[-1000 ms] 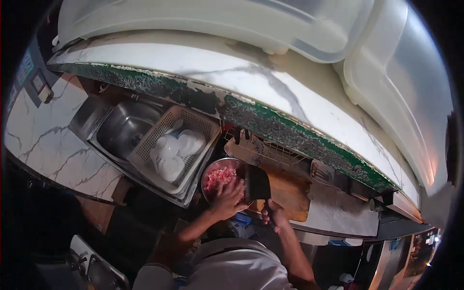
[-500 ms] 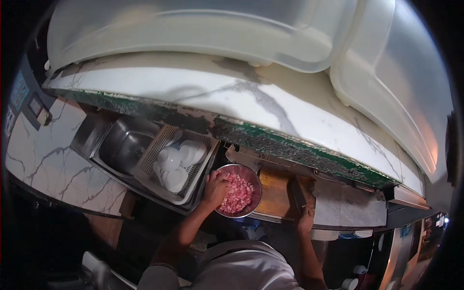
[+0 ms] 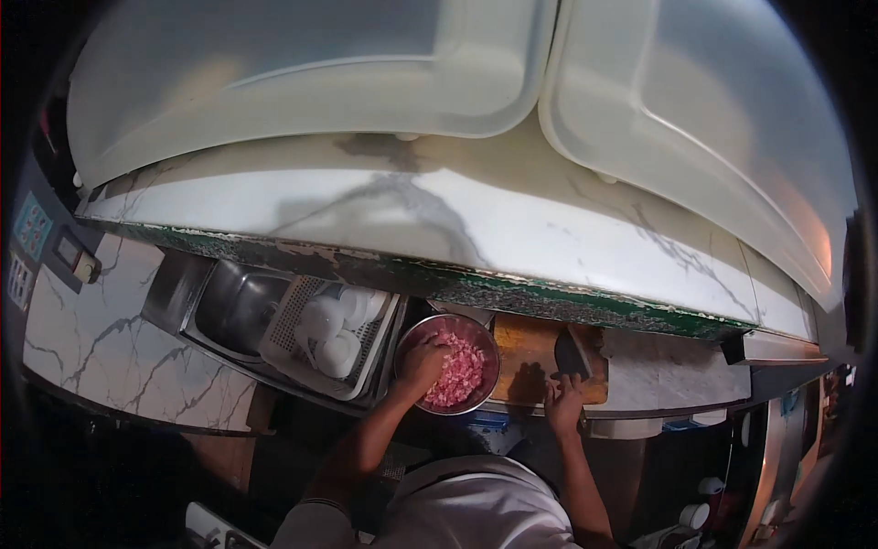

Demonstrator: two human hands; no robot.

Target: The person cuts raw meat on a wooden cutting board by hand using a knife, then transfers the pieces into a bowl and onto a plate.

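Observation:
A round steel bowl (image 3: 495,361) holds pink chopped raw meat (image 3: 462,373). My left hand (image 3: 422,364) reaches over the bowl's left side, its fingers down in the meat, so their tips are hidden. To the right lies a wooden cutting board (image 3: 521,343). A dark-bladed knife (image 3: 572,355) rests on the board's right part. Just in front of the knife, at the board's near edge, my right hand (image 3: 565,404) has its fingers spread, close to the handle end and not wrapped round it.
A perforated basket (image 3: 285,340) of white dishes (image 3: 337,352) stands left of the bowl, beside a steel sink (image 3: 240,306). A marble-patterned ledge (image 3: 366,206) with large translucent tubs (image 3: 302,101) overhangs the worktop. Right of the board is a grey slab (image 3: 672,371).
My right hand has let go of the knife and spread its fingers, and the knife lies on the board. My left hand has moved further into the bowl. The view has shifted.

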